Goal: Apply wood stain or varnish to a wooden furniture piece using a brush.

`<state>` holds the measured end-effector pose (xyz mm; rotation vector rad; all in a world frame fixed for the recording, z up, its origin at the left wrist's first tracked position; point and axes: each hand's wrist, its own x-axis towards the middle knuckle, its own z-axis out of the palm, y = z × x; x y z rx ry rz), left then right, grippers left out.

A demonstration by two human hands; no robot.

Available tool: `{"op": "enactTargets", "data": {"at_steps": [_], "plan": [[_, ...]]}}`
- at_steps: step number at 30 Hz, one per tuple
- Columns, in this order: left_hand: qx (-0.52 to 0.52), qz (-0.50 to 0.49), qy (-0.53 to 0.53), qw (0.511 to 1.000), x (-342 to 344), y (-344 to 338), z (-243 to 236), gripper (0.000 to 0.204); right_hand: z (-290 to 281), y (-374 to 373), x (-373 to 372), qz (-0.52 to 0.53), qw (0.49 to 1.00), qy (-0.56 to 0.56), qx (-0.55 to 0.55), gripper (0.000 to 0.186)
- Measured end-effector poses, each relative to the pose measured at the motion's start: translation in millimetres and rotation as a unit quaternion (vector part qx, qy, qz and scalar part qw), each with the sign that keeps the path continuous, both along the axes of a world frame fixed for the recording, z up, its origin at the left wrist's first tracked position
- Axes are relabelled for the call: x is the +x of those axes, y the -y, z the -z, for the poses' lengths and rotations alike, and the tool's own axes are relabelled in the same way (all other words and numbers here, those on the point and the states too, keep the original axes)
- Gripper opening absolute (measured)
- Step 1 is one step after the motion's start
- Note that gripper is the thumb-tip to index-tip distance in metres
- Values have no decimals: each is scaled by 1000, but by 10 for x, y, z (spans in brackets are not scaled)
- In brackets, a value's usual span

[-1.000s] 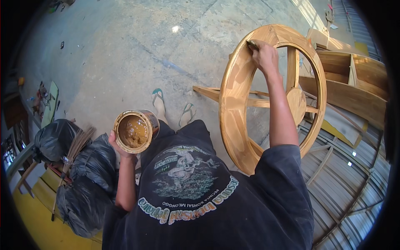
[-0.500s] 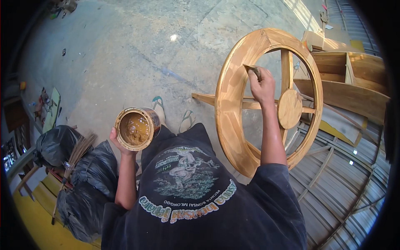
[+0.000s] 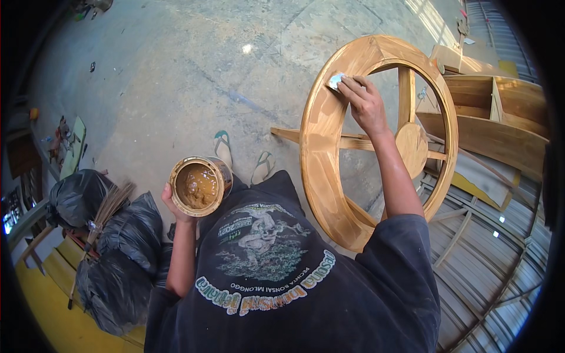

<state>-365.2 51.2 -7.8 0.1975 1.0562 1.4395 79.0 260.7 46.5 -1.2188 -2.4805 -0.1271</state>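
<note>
My left hand (image 3: 175,206) is wrapped round the side of an open tin (image 3: 225,176), its mouth tipped toward me. Inside lies thick brown wood filler (image 3: 199,187). In my right hand (image 3: 366,106), pinched between thumb and fingers, is a putty knife (image 3: 336,81), its shiny blade laid against the upper left of a round wooden frame (image 3: 321,176). The frame stands upright, with a wide rim, crossing bars and a round disc (image 3: 410,144) at its centre. Lighter and darker patches mark the rim around the blade.
Black plastic bags (image 3: 126,259) and a stick broom (image 3: 110,209) lie at my left. Behind the frame, to the right, are a wooden shelf piece (image 3: 479,126) and a corrugated metal wall (image 3: 488,265). Concrete floor (image 3: 176,88) spreads ahead, with my sandalled feet (image 3: 262,169) on it.
My right hand has moved up and left along the rim, and the knife blade has turned so that it now catches the light. The tin has shifted slightly right.
</note>
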Motion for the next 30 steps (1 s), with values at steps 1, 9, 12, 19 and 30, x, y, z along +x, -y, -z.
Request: {"op": "enactTargets", "data": {"at_steps": [1,9,12,19,30], "plan": [[-1,0,-3,1000,7,2,-8,69,17,-55,11,0,1000,0,-1,48],[-1,8,-8,1000,-45,26,53,70,-103,-54,32,62,993,39,-91,43],[-10,-13,0,1000,-60,-14,107,71,-219,-198,-17,104,989,44,-96,36],[-17,9,10,1000,-129,-137,39,68,-158,-464,-340,227,963,-5,-144,18],[-6,42,-11,999,-78,-389,-12,65,-157,1008,-1001,145,981,-37,-124,32]]}}
